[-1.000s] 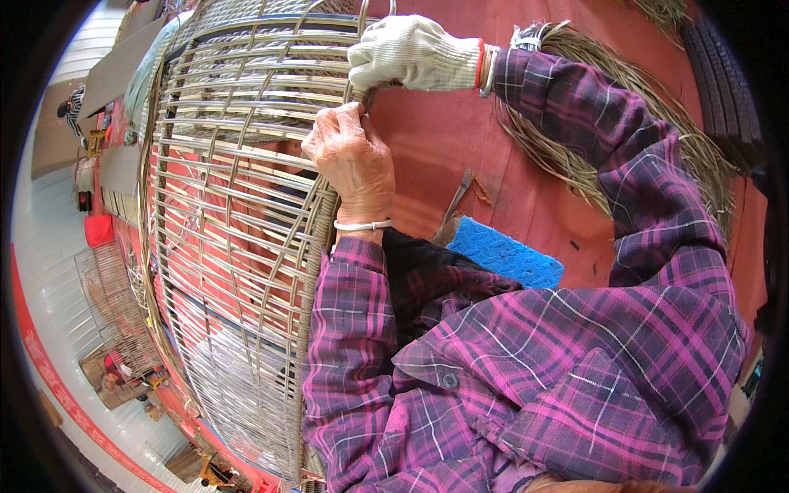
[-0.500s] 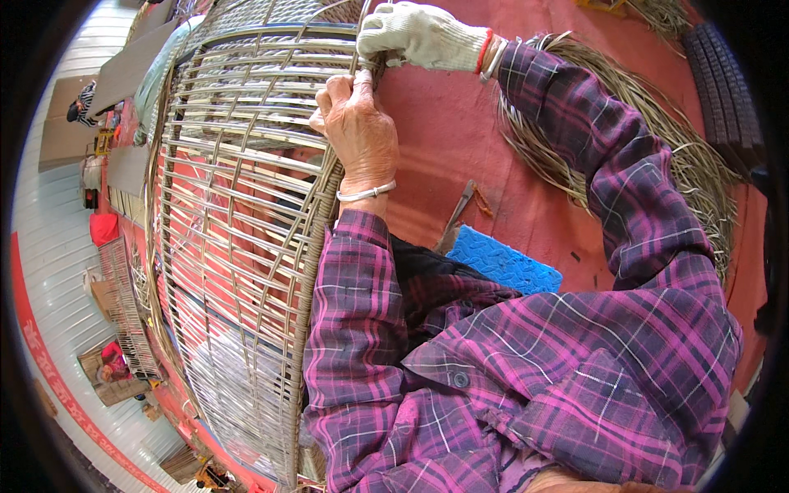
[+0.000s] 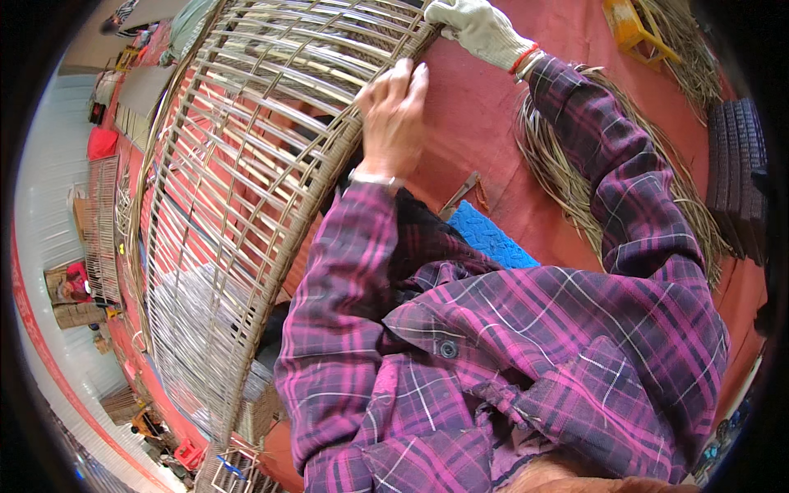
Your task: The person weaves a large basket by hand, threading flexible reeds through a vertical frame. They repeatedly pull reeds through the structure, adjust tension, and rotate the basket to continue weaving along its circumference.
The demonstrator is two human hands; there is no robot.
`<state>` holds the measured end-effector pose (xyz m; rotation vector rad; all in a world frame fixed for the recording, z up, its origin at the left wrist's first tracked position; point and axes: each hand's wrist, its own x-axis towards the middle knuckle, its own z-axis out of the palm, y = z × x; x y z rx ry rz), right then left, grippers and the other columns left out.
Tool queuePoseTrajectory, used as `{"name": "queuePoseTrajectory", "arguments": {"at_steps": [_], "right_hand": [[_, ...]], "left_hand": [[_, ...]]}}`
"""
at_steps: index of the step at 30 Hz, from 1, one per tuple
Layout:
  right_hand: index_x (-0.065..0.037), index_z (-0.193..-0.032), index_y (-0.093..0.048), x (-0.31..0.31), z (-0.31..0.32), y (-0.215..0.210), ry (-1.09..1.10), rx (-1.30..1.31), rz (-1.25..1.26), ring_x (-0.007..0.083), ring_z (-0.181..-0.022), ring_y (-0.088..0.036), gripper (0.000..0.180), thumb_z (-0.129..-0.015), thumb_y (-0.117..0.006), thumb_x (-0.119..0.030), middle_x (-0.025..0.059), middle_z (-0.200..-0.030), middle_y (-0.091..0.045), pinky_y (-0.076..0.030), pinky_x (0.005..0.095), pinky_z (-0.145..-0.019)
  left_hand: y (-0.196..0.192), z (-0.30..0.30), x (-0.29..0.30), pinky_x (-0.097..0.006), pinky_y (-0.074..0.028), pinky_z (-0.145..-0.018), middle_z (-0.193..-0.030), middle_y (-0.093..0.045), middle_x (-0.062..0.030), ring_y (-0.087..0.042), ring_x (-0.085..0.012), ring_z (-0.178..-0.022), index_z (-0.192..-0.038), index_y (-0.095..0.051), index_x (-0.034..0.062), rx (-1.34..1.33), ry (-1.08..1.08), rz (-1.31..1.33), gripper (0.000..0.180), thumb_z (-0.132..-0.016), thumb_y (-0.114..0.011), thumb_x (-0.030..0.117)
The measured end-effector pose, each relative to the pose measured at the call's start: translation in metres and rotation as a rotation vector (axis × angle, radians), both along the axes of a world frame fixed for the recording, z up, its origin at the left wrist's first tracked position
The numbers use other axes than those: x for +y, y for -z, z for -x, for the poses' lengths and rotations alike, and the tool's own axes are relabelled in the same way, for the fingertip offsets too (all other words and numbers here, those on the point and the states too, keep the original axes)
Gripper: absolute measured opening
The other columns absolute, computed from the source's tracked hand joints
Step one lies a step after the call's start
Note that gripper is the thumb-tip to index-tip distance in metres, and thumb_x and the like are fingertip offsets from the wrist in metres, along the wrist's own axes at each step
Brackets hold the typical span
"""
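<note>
A large openwork wicker panel point(image 3: 327, 160) of pale rods, bound by a thick woven rim, slants across the left side. My bare left hand point(image 3: 393, 123), slightly blurred, is closed at the rim with its fingers bent against it. Farther up, my right hand point(image 3: 481, 33) in a white knit glove with a red cuff grips the panel's far corner. Its fingertips are partly cut off by the picture's top edge. Whether either hand also pinches a loose strand cannot be made out.
Beside my lap lie a blue textured pad point(image 3: 491, 238) and a narrow metal tool point(image 3: 462, 191). A coil of cane strips point(image 3: 567, 185) rests on the red floor covering at right, near a yellow stool point(image 3: 639, 33) and a stack of dark slabs point(image 3: 734, 156).
The panel has swung so its far end lies more to the right and its near end more to the left. Both my hands have moved rightward with the rim.
</note>
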<state>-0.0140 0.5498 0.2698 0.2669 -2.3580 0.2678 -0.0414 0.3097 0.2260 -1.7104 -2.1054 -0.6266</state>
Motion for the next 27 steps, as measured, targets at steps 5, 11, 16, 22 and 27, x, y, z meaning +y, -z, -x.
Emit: {"name": "queuePoseTrajectory", "arguments": {"at_steps": [5,11,16,22,27], "right_hand": [[-0.019,-0.112,-0.061,-0.058,-0.046,0.031,0.310,-0.190,-0.088,0.0231,-0.108,-0.057,0.045,-0.070,-0.076,-0.024,0.0026,-0.115,-0.062,-0.048,0.0384,-0.092],[-0.018,-0.111,-0.063,-0.097,-0.023,0.053,-0.217,-0.174,0.054,0.0263,-0.107,-0.058,0.040,-0.073,-0.073,-0.016,0.0038,-0.112,-0.062,-0.047,0.0405,-0.091],[-0.013,-0.107,-0.063,-0.099,-0.012,0.048,-0.165,-0.327,0.068,0.0299,-0.099,-0.059,0.032,-0.075,-0.067,-0.007,0.0064,-0.099,-0.061,-0.050,0.0393,-0.086],[-0.015,-0.109,-0.062,-0.108,-0.018,0.036,0.008,-0.378,-0.054,0.0296,-0.099,-0.061,0.032,-0.078,-0.065,-0.011,0.0076,-0.099,-0.062,-0.053,0.0405,-0.081],[-0.016,-0.106,-0.064,-0.107,-0.019,0.033,-0.065,-0.344,-0.098,0.0296,-0.095,-0.062,0.029,-0.078,-0.066,-0.012,0.0073,-0.097,-0.062,-0.054,0.0397,-0.078]], "left_hand": [[-0.005,-0.001,-0.127,-0.042,-0.035,-0.101,-0.128,-0.057,-0.0108,-0.051,-0.0283,-0.117,-0.125,-0.059,0.0067,-0.165,-0.290,0.064,0.046,-0.080,-0.063,0.002],[-0.008,-0.005,-0.144,-0.044,-0.037,-0.098,-0.119,-0.060,-0.0120,-0.052,-0.0305,-0.111,-0.120,-0.061,0.0053,-0.146,-0.384,-0.024,0.048,-0.074,-0.074,0.004],[-0.003,0.006,-0.092,-0.044,-0.040,-0.090,-0.114,-0.059,-0.0096,-0.052,-0.0299,-0.108,-0.114,-0.062,0.0050,-0.097,-0.334,0.068,0.041,-0.077,-0.074,0.015],[-0.008,0.007,-0.063,-0.044,-0.043,-0.084,-0.103,-0.058,-0.0098,-0.053,-0.0304,-0.104,-0.105,-0.063,0.0058,-0.097,-0.398,0.195,0.037,-0.075,-0.076,0.022],[-0.004,0.012,-0.060,-0.043,-0.044,-0.083,-0.096,-0.058,-0.0102,-0.055,-0.0310,-0.097,-0.101,-0.066,0.0082,-0.272,-0.302,0.015,0.028,-0.074,-0.074,0.014]]}}
